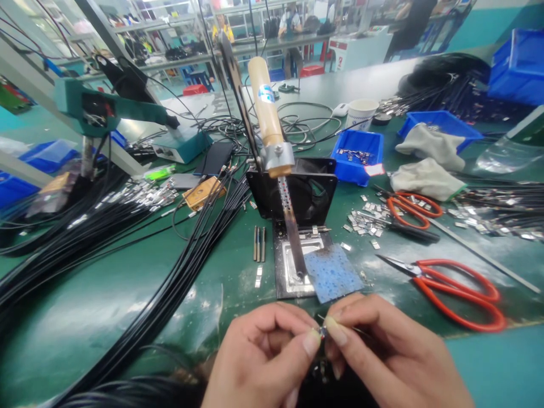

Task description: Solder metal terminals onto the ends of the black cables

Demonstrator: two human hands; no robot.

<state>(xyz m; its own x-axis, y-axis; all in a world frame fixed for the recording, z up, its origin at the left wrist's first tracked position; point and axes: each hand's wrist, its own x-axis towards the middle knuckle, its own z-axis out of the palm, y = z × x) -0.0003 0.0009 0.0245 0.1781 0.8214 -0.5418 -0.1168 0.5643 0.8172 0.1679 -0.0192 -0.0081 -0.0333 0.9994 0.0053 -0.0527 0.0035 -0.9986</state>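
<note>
Hands in the head view: left hand [267,354] and right hand [389,345], fingertips nearly meeting, both pinch a small connector [323,332] with fine wires, its details blurred. Just beyond them lies a blue sponge [334,273], beside the downward-tilted soldering iron [293,238]. Right of the hands rest red-handled scissors [457,286]; to their left runs a bundle of black cables [170,283].
</note>
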